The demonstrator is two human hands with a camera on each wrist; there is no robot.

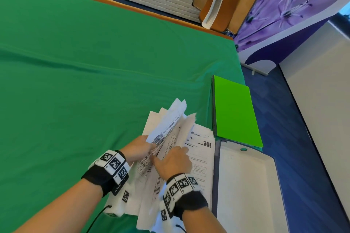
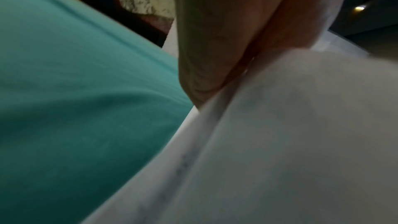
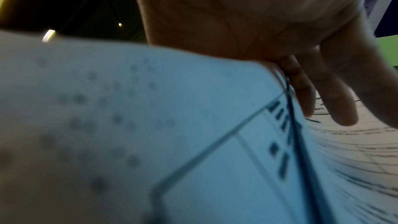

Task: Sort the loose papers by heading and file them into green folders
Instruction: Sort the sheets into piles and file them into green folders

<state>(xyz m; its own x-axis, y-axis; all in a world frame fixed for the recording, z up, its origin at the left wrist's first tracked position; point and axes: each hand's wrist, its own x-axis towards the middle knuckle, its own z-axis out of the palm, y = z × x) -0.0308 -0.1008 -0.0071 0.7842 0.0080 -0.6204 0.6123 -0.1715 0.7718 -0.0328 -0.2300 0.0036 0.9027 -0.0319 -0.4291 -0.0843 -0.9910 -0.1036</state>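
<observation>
On the green cloth [image 1: 94,81] by the blue floor [image 1: 303,157], my left hand [image 1: 137,148] grips lifted papers [image 1: 166,128]; my right hand [image 1: 173,162] presses fingers into them beside green folders [image 1: 234,111].

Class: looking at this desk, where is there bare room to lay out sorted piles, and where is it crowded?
Free: the green cloth left of and beyond the papers. Crowded: the near right corner, where both hands work the papers beside the closed green folder and the open folder.
</observation>
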